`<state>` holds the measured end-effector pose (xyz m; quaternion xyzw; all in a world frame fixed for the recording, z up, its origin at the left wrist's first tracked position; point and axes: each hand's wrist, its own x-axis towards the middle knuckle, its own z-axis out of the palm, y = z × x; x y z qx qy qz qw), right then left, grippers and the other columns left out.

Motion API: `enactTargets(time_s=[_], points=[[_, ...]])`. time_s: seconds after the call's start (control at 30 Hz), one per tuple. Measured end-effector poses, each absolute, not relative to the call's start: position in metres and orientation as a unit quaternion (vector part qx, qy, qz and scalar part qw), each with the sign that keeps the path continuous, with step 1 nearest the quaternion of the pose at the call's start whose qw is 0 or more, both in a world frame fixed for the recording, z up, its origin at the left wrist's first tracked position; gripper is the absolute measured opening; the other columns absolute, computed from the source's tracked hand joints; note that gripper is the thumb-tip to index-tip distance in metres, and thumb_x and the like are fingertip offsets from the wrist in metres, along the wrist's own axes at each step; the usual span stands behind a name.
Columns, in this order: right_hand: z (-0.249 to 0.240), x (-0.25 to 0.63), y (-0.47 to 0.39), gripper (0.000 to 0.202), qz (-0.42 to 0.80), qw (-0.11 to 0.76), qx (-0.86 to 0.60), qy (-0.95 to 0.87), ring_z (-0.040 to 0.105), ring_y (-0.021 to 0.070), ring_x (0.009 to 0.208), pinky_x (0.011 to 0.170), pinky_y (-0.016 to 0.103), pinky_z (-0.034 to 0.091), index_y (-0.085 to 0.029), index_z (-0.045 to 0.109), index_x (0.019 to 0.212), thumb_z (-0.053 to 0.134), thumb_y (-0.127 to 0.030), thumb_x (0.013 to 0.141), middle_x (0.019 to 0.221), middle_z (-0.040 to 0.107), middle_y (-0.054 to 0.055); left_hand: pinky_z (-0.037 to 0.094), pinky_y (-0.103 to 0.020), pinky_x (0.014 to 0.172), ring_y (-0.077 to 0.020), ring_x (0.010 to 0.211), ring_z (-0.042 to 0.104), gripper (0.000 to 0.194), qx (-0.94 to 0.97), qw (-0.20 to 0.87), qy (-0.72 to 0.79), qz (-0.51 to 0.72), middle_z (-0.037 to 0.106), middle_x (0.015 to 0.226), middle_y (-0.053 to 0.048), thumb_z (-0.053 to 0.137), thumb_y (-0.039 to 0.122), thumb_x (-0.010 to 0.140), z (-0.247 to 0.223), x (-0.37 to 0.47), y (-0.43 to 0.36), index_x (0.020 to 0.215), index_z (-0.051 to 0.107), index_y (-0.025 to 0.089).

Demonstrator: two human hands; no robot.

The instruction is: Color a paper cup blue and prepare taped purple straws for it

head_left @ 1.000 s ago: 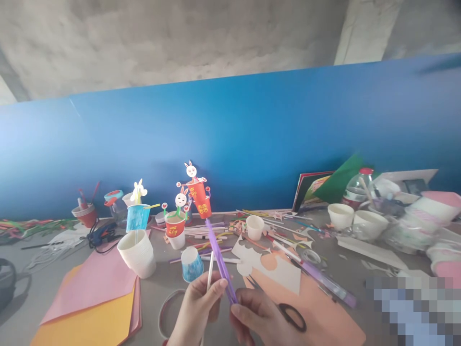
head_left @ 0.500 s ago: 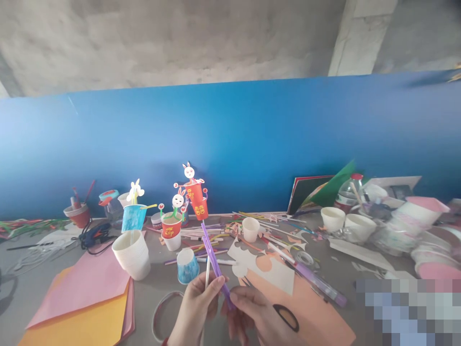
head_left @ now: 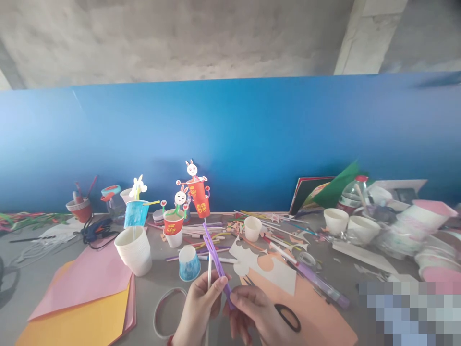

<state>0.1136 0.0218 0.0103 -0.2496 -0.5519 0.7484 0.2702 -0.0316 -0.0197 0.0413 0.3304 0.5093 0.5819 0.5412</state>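
Purple drinking straws (head_left: 218,262), with ends splayed at the top, slant upward between my hands. My left hand (head_left: 207,298) pinches them under its thumb and also holds a thin white stick (head_left: 209,269) upright. Lower down, my right hand (head_left: 252,307) grips the bottom of the purple straws between thumb and fingers. Beyond my left hand stands a blue-painted paper cup (head_left: 189,264). A roll of tape (head_left: 169,312) lies to its left. Scissors (head_left: 287,317) lie partly hidden behind my right hand, on an orange sheet (head_left: 317,312).
Rabbit figures on red cups (head_left: 174,223) and a blue cup stand at the back left, beside stacked white cups (head_left: 134,252). Pink paper (head_left: 86,278) lies left. Loose straws, paper scraps, markers (head_left: 317,281) and a bottle (head_left: 355,192) spread right, before a blue partition (head_left: 230,134).
The whole view has shifted slightly, so things sit a little further right. Both hands keep their hold on the purple straws, with barely any other movement.
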Motion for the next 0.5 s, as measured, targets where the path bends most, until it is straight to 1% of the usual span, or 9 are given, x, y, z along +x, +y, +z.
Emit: enactTargets(time_s=[0.1, 0.2, 0.27, 0.33, 0.4, 0.47, 0.5], points=[[0.011, 0.112, 0.02, 0.057, 0.738, 0.265, -0.263, -0.562, 0.043, 0.0045, 0.031, 0.033, 0.015, 0.03, -0.013, 0.063, 0.078, 0.06, -0.07, 0.081, 0.052, 0.064, 0.0, 0.014, -0.021, 0.042, -0.0037, 0.038, 0.022, 0.058, 0.318, 0.552, 0.51, 0.578, 0.035, 0.038, 0.012, 0.081, 0.068, 0.056, 0.044, -0.032, -0.021, 0.073, 0.064, 0.016], [0.013, 0.111, 0.02, 0.064, 0.718, 0.265, -0.28, -0.579, 0.043, 0.0055, 0.031, 0.032, 0.017, 0.03, -0.014, 0.063, 0.075, 0.054, -0.077, 0.079, 0.052, 0.063, 0.001, 0.016, -0.021, 0.043, -0.0036, 0.039, 0.022, 0.056, 0.317, 0.552, 0.505, 0.583, 0.033, 0.038, 0.012, 0.081, 0.068, 0.057, 0.047, -0.032, -0.022, 0.071, 0.063, 0.016], [0.018, 0.114, 0.022, 0.066, 0.691, 0.281, -0.302, -0.594, 0.044, 0.0062, 0.034, 0.034, 0.018, 0.03, -0.014, 0.062, 0.072, 0.051, -0.079, 0.08, 0.054, 0.062, 0.001, 0.015, -0.021, 0.043, -0.003, 0.039, 0.018, 0.056, 0.315, 0.551, 0.5, 0.589, 0.03, 0.039, 0.013, 0.082, 0.067, 0.056, 0.049, -0.033, -0.023, 0.069, 0.062, 0.017], [0.027, 0.12, 0.027, 0.064, 0.654, 0.307, -0.329, -0.609, 0.045, 0.0067, 0.038, 0.038, 0.019, 0.031, -0.015, 0.061, 0.072, 0.05, -0.078, 0.082, 0.056, 0.059, -0.001, 0.012, -0.021, 0.043, -0.0026, 0.04, 0.015, 0.056, 0.311, 0.557, 0.494, 0.591, 0.026, 0.04, 0.014, 0.082, 0.067, 0.055, 0.049, -0.034, -0.023, 0.069, 0.062, 0.017], [0.041, 0.129, 0.033, 0.059, 0.619, 0.328, -0.355, -0.619, 0.044, 0.0076, 0.042, 0.04, 0.02, 0.03, -0.016, 0.062, 0.075, 0.053, -0.074, 0.084, 0.059, 0.057, -0.002, 0.011, -0.021, 0.043, -0.0026, 0.04, 0.013, 0.057, 0.307, 0.562, 0.489, 0.591, 0.025, 0.041, 0.015, 0.083, 0.067, 0.054, 0.049, -0.035, -0.023, 0.072, 0.064, 0.016], [0.059, 0.142, 0.037, 0.05, 0.574, 0.329, -0.385, -0.644, 0.044, 0.0091, 0.045, 0.042, 0.022, 0.029, -0.018, 0.061, 0.078, 0.054, -0.067, 0.087, 0.062, 0.056, -0.002, 0.01, -0.021, 0.042, -0.0027, 0.041, 0.013, 0.058, 0.303, 0.564, 0.486, 0.595, 0.024, 0.042, 0.015, 0.082, 0.067, 0.055, 0.049, -0.037, -0.023, 0.074, 0.065, 0.016], [0.068, 0.15, 0.037, 0.046, 0.525, 0.308, -0.407, -0.681, 0.046, 0.0102, 0.048, 0.044, 0.022, 0.03, -0.02, 0.059, 0.075, 0.051, -0.063, 0.091, 0.063, 0.057, -0.002, 0.01, -0.021, 0.042, -0.0027, 0.041, 0.012, 0.058, 0.3, 0.567, 0.484, 0.595, 0.023, 0.042, 0.015, 0.082, 0.068, 0.054, 0.049, -0.037, -0.022, 0.074, 0.065, 0.016]])
